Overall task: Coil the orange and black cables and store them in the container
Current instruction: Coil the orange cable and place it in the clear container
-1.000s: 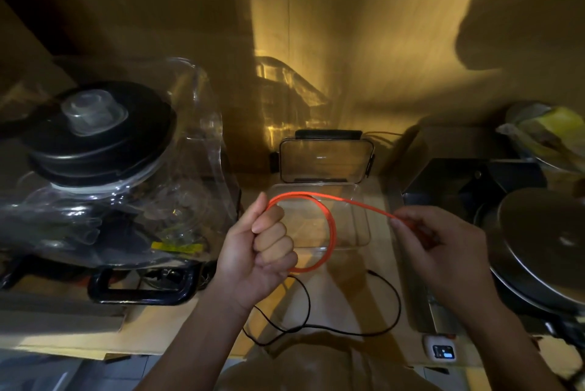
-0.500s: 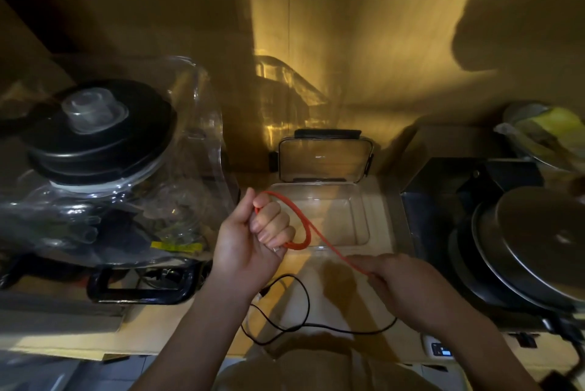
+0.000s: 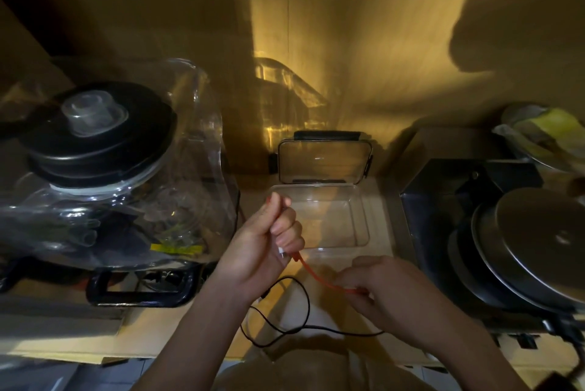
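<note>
Orange cable [image 3: 316,275] runs as a short, flat strand between the two hands, above the desk [image 3: 177,332] and just in front of the container [image 3: 361,216]. Most of its length is gathered out of sight inside the left hand [image 3: 269,238]; a small white plug tip pokes out below the curled fingers [image 3: 286,226] of that hand. The left fingers are closed into a fist around the bundled cable, thumb pressed up on top. From the fist the strand slants down and to the right into the right hand [image 3: 389,292], whose fingers are drawn together, pinching the far end of the orange cable between thumb and fingertips.

Black cable [image 3: 304,305] lies loose on the desk under both hands, uncoiled, making one open loop near the left wrist and a long tail that passes beneath the right forearm.

The container is clear plastic, rectangular, sitting on the desk just beyond the hands, with nothing visible in it. Its lid [image 3: 324,162] stands open and upright against the wall, with a dark clasp along its top edge.

To the left stands a large clear jug with a black lid [image 3: 95,134], wrapped in clear plastic, and a black handle [image 3: 139,291] sits below it. To the right are stacked metal pans [image 3: 535,248] beside a dark metal surface. The lighting is dim and yellow.
</note>
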### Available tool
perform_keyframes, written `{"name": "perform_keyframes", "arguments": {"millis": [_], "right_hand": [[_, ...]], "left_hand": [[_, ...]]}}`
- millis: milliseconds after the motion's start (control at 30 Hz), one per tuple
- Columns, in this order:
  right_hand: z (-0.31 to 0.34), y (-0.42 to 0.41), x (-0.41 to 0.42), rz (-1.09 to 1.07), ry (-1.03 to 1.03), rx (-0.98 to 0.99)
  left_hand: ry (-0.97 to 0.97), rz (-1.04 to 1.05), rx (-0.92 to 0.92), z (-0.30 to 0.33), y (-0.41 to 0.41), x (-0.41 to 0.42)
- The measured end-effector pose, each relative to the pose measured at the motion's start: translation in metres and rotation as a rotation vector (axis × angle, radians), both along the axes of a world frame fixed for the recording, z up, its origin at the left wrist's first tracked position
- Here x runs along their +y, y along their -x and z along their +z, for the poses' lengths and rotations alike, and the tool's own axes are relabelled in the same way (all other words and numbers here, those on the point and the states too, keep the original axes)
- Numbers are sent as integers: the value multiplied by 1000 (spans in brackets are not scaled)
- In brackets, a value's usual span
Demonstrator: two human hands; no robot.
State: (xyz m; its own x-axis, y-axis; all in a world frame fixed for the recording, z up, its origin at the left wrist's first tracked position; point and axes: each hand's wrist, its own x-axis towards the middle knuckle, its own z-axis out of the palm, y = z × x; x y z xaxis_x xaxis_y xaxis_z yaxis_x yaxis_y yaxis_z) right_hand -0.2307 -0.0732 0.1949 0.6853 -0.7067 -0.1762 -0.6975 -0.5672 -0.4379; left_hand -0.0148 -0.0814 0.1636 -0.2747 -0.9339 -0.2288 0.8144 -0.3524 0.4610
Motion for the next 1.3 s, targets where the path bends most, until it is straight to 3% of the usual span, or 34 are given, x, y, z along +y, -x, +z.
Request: {"name": "perform_keyframes", "arguments": {"millis": [433, 900, 1300], "right_hand": [[-1, -11, -1, -107, 256, -413], [-2, -11, -6, -79, 308, -447], [-3, 0, -12, -298, 87, -637]], "left_hand": [[-35, -168, -184, 3, 20, 9], [-10, -328, -303, 5, 34, 23], [13, -456, -400, 7, 30, 26]]}}
